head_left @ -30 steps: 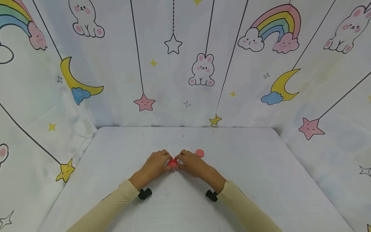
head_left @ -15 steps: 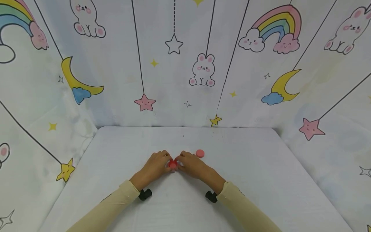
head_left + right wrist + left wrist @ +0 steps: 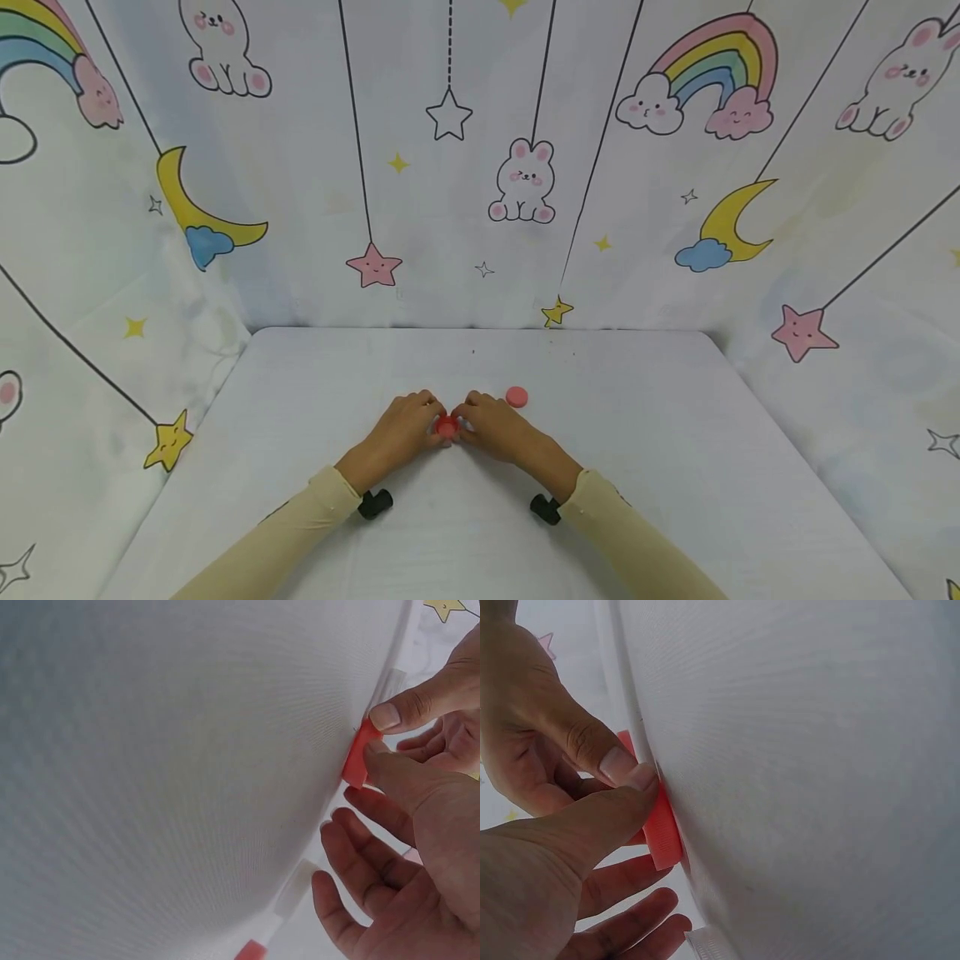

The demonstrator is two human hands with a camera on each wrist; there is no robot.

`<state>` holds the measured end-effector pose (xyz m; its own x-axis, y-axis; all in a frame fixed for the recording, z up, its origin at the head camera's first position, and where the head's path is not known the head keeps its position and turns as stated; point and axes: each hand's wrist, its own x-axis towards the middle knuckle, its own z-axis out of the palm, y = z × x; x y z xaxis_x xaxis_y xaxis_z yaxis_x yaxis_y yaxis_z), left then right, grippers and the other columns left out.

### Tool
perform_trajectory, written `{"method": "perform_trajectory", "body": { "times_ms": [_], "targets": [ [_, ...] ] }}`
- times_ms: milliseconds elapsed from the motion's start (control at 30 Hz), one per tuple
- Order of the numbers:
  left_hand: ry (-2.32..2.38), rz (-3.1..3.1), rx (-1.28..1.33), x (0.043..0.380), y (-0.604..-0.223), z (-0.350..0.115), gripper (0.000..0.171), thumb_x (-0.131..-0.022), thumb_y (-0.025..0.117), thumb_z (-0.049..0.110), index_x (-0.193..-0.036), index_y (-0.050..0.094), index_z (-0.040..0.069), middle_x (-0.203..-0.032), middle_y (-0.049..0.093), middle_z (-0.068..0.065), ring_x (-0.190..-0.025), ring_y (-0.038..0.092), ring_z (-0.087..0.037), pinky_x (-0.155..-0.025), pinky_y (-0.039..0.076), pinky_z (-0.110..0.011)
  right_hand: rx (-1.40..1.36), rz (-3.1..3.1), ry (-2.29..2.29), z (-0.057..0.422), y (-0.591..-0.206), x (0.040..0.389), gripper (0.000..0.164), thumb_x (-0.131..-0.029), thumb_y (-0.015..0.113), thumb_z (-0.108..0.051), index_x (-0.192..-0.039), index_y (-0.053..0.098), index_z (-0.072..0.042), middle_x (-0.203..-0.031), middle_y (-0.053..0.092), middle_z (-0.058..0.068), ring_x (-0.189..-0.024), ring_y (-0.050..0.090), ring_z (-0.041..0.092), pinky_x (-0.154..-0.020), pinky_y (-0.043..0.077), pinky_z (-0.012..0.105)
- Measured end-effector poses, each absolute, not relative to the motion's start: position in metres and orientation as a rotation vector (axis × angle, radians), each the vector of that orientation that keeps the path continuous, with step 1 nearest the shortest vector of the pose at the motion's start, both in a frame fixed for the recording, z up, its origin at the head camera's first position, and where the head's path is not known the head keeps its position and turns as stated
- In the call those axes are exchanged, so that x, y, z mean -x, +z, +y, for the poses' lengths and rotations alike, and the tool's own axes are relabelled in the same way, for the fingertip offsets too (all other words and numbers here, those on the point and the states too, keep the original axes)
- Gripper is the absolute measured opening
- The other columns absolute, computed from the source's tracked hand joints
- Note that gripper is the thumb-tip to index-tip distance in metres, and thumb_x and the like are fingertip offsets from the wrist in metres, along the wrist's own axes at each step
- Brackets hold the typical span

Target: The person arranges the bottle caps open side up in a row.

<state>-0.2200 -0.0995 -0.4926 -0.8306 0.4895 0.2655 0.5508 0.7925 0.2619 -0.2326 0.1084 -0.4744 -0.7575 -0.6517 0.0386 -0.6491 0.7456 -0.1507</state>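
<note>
Both hands meet near the table's middle around a small round red cap (image 3: 447, 427). My left hand (image 3: 405, 427) holds its left side and my right hand (image 3: 495, 425) its right side. In the left wrist view the cap (image 3: 662, 836) shows a finely ridged side, with both thumbs close together on it. The right wrist view has the cap (image 3: 360, 759) between thumbs and forefingers, low over the table, while the other right fingers are spread loosely. A second red disc (image 3: 517, 397) lies just beyond the right hand.
Clear plastic pieces show near the hands, one with a ribbed side (image 3: 709, 943) and a cloudy one (image 3: 296, 889). The white table (image 3: 675, 458) ends at a cartoon-printed backdrop (image 3: 442, 200). Black wrist cameras, such as the left one (image 3: 377, 502), sit under the forearms.
The cap and the fingers around it have shifted very slightly toward the person. Both hands keep their hold, and the second red disc stays in place.
</note>
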Motion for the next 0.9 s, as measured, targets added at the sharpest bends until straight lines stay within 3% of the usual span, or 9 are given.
{"method": "perform_trajectory", "body": {
  "times_ms": [267, 467, 733, 900],
  "targets": [
    [-0.504, -2.829, 0.814, 0.218, -0.49, -0.1, 0.05, -0.086, 0.089, 0.04, -0.116, 0.074, 0.004, -0.114, 0.07, -0.011, -0.101, 0.068, -0.031, -0.092, 0.054, -0.052, 1.039, 2.916, -0.212, 0.11, -0.47, 0.232, 0.04, -0.101, 0.074, -0.033, -0.135, 0.071, -0.013, -0.121, 0.066, 0.004, -0.11, 0.064, 0.018, -0.094, 0.057, 0.031],
    [-0.497, -2.802, 0.83, 0.22, -0.486, -0.098, 0.046, -0.092, 0.084, 0.036, -0.12, 0.072, 0.002, -0.116, 0.07, -0.013, -0.103, 0.069, -0.032, -0.093, 0.055, -0.053, 0.954, 2.905, -0.313, 0.116, -0.46, 0.236, 0.041, -0.101, 0.074, -0.034, -0.136, 0.07, -0.012, -0.127, 0.065, 0.005, -0.119, 0.063, 0.021, -0.101, 0.056, 0.036],
    [-0.491, -2.808, 0.855, 0.231, -0.475, -0.085, 0.048, -0.093, 0.083, 0.035, -0.126, 0.07, 0.002, -0.118, 0.069, -0.014, -0.104, 0.069, -0.032, -0.095, 0.055, -0.052, 0.892, 2.972, -0.329, 0.131, -0.454, 0.248, 0.045, -0.101, 0.074, -0.038, -0.136, 0.069, -0.011, -0.132, 0.066, 0.007, -0.125, 0.063, 0.028, -0.106, 0.052, 0.052],
    [-0.512, -2.855, 0.849, 0.239, -0.469, -0.076, 0.049, -0.094, 0.083, 0.033, -0.128, 0.068, 0.002, -0.12, 0.068, -0.015, -0.106, 0.068, -0.034, -0.095, 0.055, -0.053, 0.871, 2.984, -0.341, 0.139, -0.451, 0.255, 0.047, -0.099, 0.076, -0.035, -0.137, 0.068, -0.009, -0.134, 0.066, 0.01, -0.126, 0.062, 0.031, -0.106, 0.051, 0.055]
  ]
}}
